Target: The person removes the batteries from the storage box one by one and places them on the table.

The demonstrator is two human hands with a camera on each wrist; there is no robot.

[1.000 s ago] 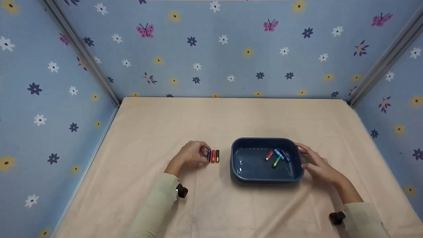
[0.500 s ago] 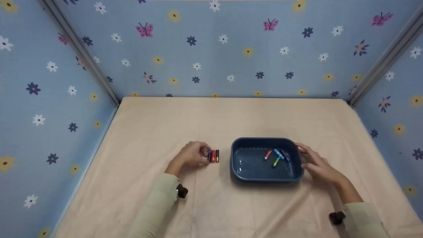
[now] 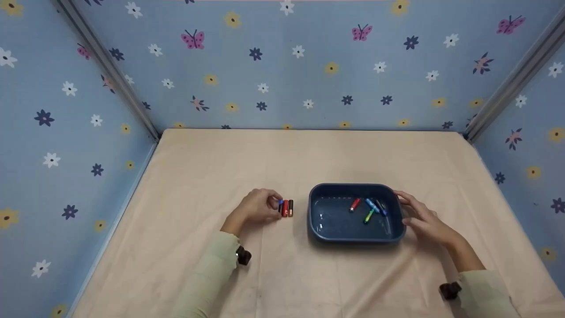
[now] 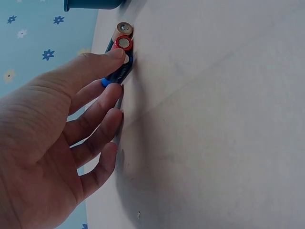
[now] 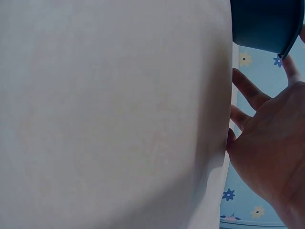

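Observation:
Three batteries lie side by side on the cloth. My left hand [image 3: 260, 205] pinches the blue-and-black battery [image 4: 117, 75] lengthwise between thumb and fingertips. It lies against the red battery [image 3: 285, 208], and the black battery with a copper-coloured end [image 3: 291, 208] is beyond that. To their right stands a dark blue bin [image 3: 335, 234]. Inside it, a red battery [image 3: 355, 205] lies apart, near a light blue battery [image 3: 371, 204], a green-yellow battery [image 3: 368, 216] and a dark blue battery [image 3: 381, 208]. My right hand [image 3: 426, 223] touches the bin's right rim with spread fingers.
A beige cloth [image 3: 212, 168] with some creases covers the table. Blue flowered panels [image 3: 282, 66] enclose the back and both sides, with grey metal posts [image 3: 110, 70] at the corners. Each wrist carries a small dark camera [image 3: 242, 255].
Inside the bin, the red battery has rolled a little to the left. My left hand and the blue-and-black battery have shifted slightly right, closer to the red one. The right hand stays put.

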